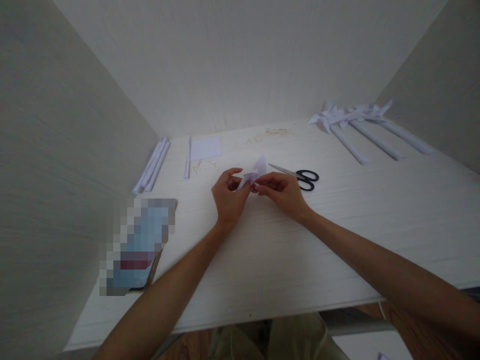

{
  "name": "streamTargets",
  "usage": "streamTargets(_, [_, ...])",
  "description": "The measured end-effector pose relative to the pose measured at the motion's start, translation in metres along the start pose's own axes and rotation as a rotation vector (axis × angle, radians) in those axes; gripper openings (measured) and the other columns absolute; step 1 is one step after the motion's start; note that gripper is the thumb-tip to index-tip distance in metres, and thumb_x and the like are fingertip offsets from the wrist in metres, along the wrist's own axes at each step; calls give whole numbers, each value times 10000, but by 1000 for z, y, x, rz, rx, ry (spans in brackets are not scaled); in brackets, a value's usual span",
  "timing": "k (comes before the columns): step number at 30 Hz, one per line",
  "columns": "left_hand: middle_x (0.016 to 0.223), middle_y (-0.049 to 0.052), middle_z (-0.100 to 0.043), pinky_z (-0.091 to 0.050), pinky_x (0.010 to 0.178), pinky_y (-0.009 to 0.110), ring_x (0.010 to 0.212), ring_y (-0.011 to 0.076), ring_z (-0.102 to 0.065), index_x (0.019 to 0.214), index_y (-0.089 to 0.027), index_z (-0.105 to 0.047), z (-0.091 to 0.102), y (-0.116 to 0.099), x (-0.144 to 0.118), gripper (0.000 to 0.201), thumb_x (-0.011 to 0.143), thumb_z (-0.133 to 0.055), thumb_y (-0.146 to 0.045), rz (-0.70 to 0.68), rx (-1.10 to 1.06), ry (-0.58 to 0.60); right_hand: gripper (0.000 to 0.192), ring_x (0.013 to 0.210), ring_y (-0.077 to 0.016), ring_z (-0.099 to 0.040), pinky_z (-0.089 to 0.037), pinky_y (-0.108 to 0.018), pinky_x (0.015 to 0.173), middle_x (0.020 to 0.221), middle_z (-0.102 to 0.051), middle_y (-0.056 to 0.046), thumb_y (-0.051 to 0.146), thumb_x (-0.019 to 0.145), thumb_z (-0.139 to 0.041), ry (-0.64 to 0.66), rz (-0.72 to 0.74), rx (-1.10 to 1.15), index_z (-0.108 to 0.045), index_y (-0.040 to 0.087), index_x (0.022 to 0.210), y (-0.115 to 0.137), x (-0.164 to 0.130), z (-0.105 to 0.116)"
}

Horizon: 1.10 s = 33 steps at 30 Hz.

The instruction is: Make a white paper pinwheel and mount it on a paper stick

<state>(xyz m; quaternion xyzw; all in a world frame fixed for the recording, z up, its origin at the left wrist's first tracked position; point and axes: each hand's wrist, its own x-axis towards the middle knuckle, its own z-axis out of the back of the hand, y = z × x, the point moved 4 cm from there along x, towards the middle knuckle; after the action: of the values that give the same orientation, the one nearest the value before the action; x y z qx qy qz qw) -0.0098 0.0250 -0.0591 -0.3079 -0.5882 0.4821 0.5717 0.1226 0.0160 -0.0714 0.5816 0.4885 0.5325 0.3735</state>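
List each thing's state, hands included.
Small white paper piece: folded, held
Bare left hand: gripping it
Bare right hand: pinching it
Black-handled metal scissors: lying, partly hidden
White paper pinwheels: assembled, lying
White paper tubes: rolled, clustered
Single white paper tube: rolled
White rectangular sheet: flat
Brown-edged phone: lying, screen blurred

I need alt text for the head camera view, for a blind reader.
A person's left hand and right hand pinch a folded white paper above a white table. Black-handled scissors lie beside the right hand; a pixelated phone and paper tubes lie at left, folded papers with rolled sticks at far right.
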Motion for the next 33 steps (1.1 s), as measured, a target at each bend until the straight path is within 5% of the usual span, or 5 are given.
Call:
streamTargets(14, [519, -62, -547, -407, 459, 164, 470, 69, -532, 812, -154, -565, 1, 1, 1, 245, 579, -634, -120, 19, -11, -9, 65, 511, -110, -617, -515, -232, 530, 552, -657, 16, 148, 578, -703, -104, 55, -57, -654, 165, 618, 0, 2, 8])
streamTargets(21, [521, -61, -551, -410, 464, 165, 472, 70, -533, 809, -158, -565, 0, -2, 0, 236, 585, -631, -121, 13, 20, -6, 103, 527, -128, -621, -494, -241, 530, 582, -663, -25, 241, 680, -642, -176, 67, -357, -659, 140, 688, 2, -2, 9])
streamTargets(27, [537, -57, -566, -423, 482, 165, 487, 71, -546, 835, -163, -571, -3, -2, -2, 247, 597, -626, -128, -43, 55, 20, 309, 402, -82, -479, -349, -218, 446, 432, -544, 20, 344, 772, -538, -159, 212, -810, -583, 152, 534, 13, -4, 6])
streamTargets(33, [545, -54, -576, -438, 499, 175, 498, 80, -560, 850, -171, -571, -3, -1, -2, 258, 601, -624, -131, -50, 63, 23, 200, 488, -99, -521, -382, -221, 502, 553, -607, 0, 313, 744, -583, -159, 277, -793, -606, 155, 622, 14, -5, 5])
